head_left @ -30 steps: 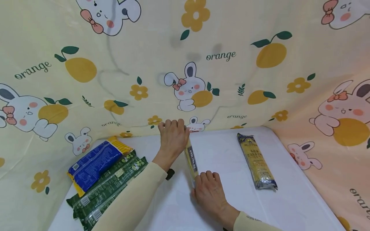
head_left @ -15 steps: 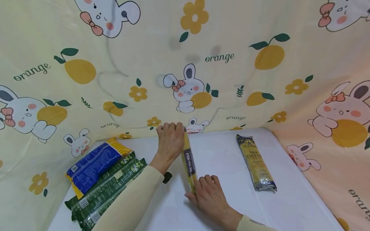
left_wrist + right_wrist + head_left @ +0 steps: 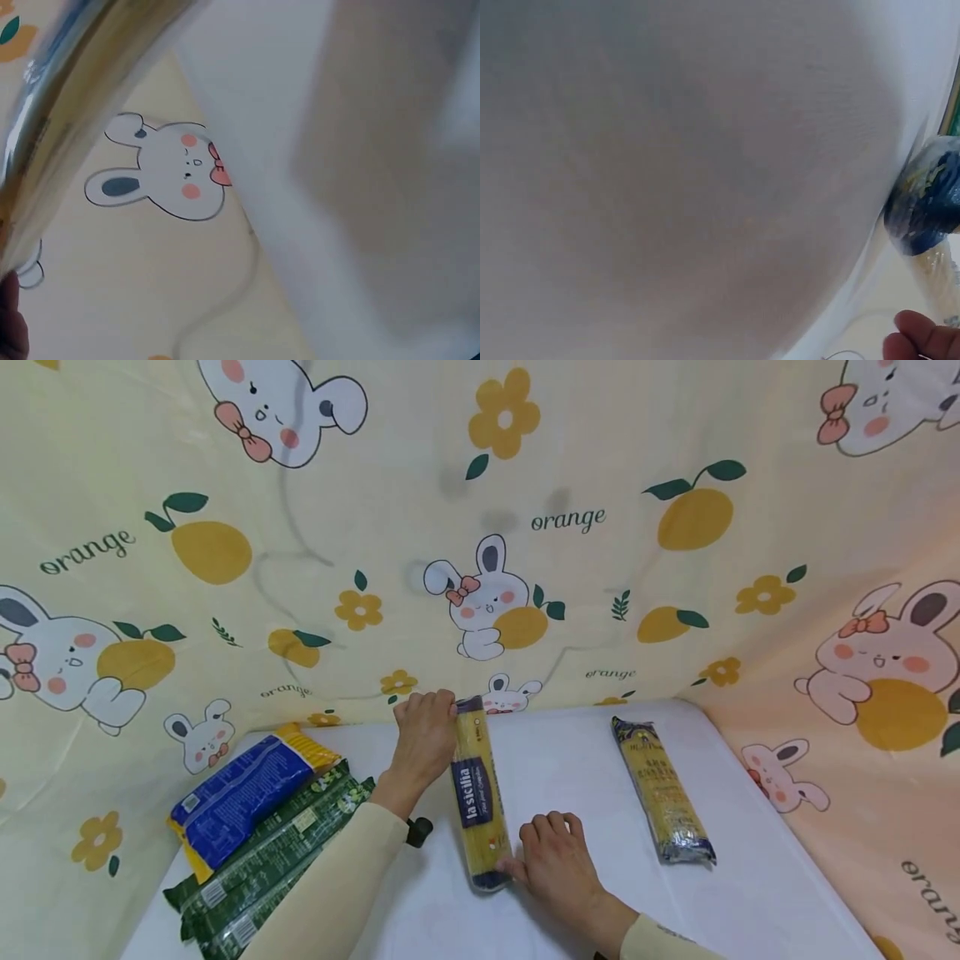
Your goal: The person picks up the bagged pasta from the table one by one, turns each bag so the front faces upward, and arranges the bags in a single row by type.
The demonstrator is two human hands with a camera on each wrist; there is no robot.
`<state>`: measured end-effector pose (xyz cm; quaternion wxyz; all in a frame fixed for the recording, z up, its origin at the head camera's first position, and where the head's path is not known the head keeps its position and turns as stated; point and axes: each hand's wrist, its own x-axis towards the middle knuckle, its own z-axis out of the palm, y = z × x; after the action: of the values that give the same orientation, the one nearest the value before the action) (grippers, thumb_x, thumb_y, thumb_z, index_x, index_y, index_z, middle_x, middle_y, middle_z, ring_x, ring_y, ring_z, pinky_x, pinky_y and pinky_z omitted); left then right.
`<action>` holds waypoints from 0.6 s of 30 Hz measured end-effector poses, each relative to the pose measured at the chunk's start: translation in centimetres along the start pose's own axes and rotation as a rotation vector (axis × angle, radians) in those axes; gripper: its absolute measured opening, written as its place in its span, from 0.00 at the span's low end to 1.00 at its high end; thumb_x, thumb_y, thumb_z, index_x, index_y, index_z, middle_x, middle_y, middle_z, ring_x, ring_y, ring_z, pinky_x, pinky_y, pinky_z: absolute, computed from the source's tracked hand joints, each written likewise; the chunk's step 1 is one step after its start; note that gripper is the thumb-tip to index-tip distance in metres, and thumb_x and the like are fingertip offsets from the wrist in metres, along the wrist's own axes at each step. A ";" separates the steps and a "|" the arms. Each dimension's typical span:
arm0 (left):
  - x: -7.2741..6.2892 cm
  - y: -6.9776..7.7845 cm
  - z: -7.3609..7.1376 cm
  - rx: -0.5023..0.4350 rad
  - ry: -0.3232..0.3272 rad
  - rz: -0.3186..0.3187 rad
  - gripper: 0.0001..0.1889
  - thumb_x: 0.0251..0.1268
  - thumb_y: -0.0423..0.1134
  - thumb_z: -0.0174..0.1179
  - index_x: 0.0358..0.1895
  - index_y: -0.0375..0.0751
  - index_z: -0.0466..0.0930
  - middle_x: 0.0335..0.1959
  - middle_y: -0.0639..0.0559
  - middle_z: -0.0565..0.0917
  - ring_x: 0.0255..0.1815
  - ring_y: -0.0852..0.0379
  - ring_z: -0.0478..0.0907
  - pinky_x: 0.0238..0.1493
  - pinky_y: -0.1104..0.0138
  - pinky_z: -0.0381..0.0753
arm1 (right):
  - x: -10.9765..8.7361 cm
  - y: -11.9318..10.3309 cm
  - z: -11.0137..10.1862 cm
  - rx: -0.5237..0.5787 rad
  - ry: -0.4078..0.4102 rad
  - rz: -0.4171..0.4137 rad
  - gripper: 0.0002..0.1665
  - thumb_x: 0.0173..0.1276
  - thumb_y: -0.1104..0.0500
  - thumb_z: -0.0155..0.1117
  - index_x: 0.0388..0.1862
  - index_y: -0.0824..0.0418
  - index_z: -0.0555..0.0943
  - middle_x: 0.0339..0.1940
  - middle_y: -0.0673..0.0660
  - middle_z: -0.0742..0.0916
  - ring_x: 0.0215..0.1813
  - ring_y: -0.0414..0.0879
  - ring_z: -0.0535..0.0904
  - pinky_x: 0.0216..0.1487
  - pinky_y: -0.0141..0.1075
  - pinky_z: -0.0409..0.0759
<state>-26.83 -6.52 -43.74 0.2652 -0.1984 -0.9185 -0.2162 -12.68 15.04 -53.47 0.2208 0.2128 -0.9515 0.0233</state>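
Observation:
A clear pack of spaghetti (image 3: 480,852) with a dark blue "la sicilia" label stands at the middle of the white table, its label side facing the head camera. My left hand (image 3: 423,739) grips its upper left edge near the far end. In the left wrist view the pack (image 3: 82,97) crosses the upper left corner, a fingertip (image 3: 11,322) below it. My right hand (image 3: 558,868) is beside the pack's near end, thumb at its right edge and the other fingers loosely bent away from it. The right wrist view shows the pack's dark blue end (image 3: 926,199) above the fingertips.
Another yellow spaghetti pack (image 3: 663,789) lies on the table (image 3: 585,760) at the right. On the left, a blue and yellow bag (image 3: 243,797) lies over several long green packs (image 3: 270,860). A rabbit-and-orange patterned cloth (image 3: 405,468) rises behind and at both sides.
The spaghetti pack has turned from its narrow edge to its label face and shifted left and nearer. My left hand moved left with it; my right hand's fingers have come away from its near end.

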 end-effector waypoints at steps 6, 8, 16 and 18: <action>-0.5 -0.6 0.0 -0.129 0.000 -0.013 0.09 0.86 0.38 0.46 0.49 0.39 0.74 0.38 0.45 0.80 0.45 0.43 0.71 0.55 0.46 0.63 | 0.6 -0.6 0.4 0.047 -0.077 -0.001 0.36 0.66 0.25 0.64 0.34 0.58 0.79 0.32 0.52 0.79 0.42 0.50 0.75 0.56 0.53 0.75; -0.5 -0.8 0.0 -0.155 0.004 -0.007 0.08 0.86 0.39 0.46 0.49 0.39 0.74 0.37 0.46 0.79 0.45 0.43 0.71 0.55 0.47 0.63 | 0.8 -0.8 0.4 0.096 -0.132 0.012 0.34 0.68 0.26 0.63 0.35 0.57 0.80 0.32 0.50 0.79 0.42 0.48 0.74 0.54 0.51 0.75; -0.5 -0.6 0.4 -0.082 0.002 -0.053 0.10 0.87 0.40 0.45 0.49 0.41 0.75 0.34 0.48 0.79 0.44 0.44 0.73 0.52 0.49 0.65 | 1.0 -1.4 -0.1 0.306 -0.273 0.121 0.27 0.72 0.32 0.65 0.32 0.54 0.75 0.27 0.45 0.72 0.38 0.43 0.66 0.47 0.46 0.70; -0.6 -0.6 0.6 -0.027 -0.007 -0.065 0.10 0.87 0.41 0.45 0.49 0.41 0.75 0.34 0.47 0.80 0.44 0.43 0.73 0.50 0.49 0.66 | 0.8 -1.5 -0.4 0.335 -0.294 0.143 0.26 0.72 0.33 0.66 0.32 0.53 0.75 0.27 0.45 0.72 0.38 0.43 0.66 0.47 0.46 0.69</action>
<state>-26.89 -6.80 -44.73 0.2520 -0.1726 -0.9224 -0.2363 -12.51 13.43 -52.85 0.0391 0.1798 -0.9689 0.1654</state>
